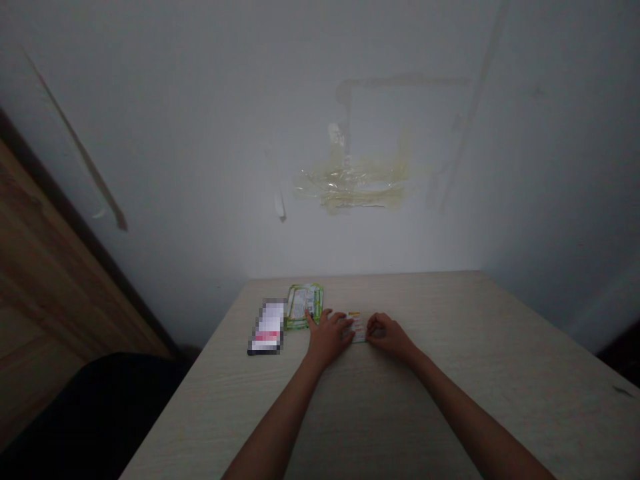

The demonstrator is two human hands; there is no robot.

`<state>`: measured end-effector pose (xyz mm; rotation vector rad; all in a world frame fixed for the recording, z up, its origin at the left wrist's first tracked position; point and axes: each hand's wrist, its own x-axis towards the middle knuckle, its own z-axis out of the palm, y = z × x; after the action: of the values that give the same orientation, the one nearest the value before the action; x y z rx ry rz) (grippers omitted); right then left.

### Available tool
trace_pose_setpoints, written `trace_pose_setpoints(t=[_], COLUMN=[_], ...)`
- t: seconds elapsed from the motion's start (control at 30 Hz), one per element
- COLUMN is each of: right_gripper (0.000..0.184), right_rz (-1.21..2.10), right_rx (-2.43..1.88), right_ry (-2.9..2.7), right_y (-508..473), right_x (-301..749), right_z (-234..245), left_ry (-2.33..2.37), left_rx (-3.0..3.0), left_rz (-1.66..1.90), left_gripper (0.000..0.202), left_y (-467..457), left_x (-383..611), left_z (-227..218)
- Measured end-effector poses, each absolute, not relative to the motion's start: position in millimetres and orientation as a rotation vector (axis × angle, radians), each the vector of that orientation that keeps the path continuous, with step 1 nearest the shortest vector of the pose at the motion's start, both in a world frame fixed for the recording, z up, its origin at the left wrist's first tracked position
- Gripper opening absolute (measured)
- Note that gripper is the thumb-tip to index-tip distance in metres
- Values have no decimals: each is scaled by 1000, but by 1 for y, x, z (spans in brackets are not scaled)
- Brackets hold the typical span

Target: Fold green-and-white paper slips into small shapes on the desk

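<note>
Between my two hands a small white card or sheet with coloured print [358, 327] lies flat on the table. My left hand [330, 339] is spread open, its fingertips resting on the card's left side and its thumb stretched toward a stack of green-and-white printed packets [304, 303]. At the card's right edge is my right hand [393, 337], with thumb and fingers drawn together in a pinch. Whether they grip the edge or something small is too dim to tell.
A phone with a lit, blurred screen [269, 327] lies left of the packets. The pale wooden table [450, 400] meets a wall [200, 133] with tape residue. A dark shape [90, 407] and wooden panels [30, 267] stand to the left.
</note>
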<state>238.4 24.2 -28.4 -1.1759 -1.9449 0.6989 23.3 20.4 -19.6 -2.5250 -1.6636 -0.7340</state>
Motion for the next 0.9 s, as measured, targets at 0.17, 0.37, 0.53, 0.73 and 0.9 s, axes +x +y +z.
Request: trace_pose_setpoints(t=[0.17,0.37,0.53,0.73,0.9], right_gripper=[20,19,22,23,20], right_rz=[763,775,848,863,786], right_rx=[-1148,-1150,-1153,-1148,-1199], right_ry=[-1916,-1910,-1815,-1765,-1802], right_y=[28,28,28,28,27], right_x=[240,242,244,243,240], right_z=[-35,-37,-38,-40,-39], left_ry=[-1656,-1648,-1622,-1612,-1617], left_rx=[-2533,-2522,-2534,-2570,-2570], left_rz=[-724,-703,-714,-727,-758], left_gripper=[30,30,30,29,29], left_y=[20,20,18,17,18], left_x=[23,23,21,20,20], left_z=[-19,-19,-18,-18,-20])
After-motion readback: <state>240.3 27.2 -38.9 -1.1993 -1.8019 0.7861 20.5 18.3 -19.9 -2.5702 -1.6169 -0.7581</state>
